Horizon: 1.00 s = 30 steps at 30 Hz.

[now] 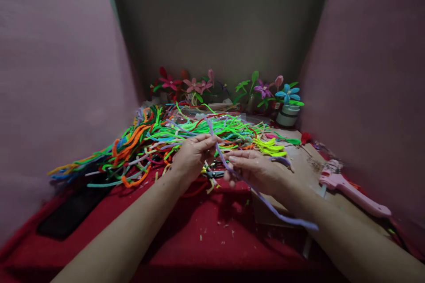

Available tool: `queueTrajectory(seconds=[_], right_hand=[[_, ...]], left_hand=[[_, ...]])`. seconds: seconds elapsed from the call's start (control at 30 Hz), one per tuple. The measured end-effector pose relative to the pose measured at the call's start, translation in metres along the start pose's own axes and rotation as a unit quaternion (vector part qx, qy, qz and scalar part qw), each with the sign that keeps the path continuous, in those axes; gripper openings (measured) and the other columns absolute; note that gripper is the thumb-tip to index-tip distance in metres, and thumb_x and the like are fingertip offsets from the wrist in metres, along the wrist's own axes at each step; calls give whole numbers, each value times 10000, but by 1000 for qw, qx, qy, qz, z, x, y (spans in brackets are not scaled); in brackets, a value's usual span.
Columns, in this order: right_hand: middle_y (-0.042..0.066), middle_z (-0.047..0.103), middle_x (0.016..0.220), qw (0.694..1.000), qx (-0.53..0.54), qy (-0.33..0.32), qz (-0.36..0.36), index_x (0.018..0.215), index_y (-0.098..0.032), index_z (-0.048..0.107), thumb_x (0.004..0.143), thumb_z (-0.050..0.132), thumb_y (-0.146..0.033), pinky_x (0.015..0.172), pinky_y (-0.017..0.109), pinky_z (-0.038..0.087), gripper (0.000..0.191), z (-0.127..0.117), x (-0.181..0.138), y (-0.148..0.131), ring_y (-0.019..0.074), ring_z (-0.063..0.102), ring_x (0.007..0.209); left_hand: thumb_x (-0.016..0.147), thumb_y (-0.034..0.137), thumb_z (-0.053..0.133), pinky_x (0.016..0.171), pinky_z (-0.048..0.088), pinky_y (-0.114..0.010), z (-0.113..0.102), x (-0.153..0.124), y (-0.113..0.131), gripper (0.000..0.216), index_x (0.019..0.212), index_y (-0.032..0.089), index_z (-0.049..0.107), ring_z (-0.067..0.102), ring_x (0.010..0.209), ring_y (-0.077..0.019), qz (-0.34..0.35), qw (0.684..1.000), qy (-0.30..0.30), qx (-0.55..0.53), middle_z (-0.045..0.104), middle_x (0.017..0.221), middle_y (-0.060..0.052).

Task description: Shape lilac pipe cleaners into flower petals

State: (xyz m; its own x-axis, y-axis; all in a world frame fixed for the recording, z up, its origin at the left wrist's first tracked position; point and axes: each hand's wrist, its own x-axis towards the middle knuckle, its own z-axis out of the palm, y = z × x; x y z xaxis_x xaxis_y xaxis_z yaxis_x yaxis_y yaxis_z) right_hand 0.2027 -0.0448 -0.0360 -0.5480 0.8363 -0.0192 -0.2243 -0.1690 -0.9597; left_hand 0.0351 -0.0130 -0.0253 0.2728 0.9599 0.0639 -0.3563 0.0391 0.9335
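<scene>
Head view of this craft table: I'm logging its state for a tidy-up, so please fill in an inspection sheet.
Surface: red cloth, flecked with small trimmings; cardboard sheet at right.
Job's things: lilac pipe cleaner, held between both hands.
Clutter: pile of mixed-colour pipe cleaners, small cutters by the hands, pink glue gun, black flat item at left.
Hands: left hand pinches its upper part; right hand grips it lower down.
Cables: nothing seen.
Surroundings: pink walls, pipe-cleaner flowers along the back.
</scene>
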Motion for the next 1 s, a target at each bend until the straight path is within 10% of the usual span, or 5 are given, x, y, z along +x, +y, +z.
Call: queueTrajectory(seconds=[1.0], right_hand=[[-45,580,489,990,28,132,-44,796,-130,637,713,645,-278,289,168,195,170,3,1,12,14,302,270]], left_hand=[[709,282,672,352,238,-156,7,-2,-28,218,633,113,557,288,358,-22,-87,996,-19,-15,404,447,64]])
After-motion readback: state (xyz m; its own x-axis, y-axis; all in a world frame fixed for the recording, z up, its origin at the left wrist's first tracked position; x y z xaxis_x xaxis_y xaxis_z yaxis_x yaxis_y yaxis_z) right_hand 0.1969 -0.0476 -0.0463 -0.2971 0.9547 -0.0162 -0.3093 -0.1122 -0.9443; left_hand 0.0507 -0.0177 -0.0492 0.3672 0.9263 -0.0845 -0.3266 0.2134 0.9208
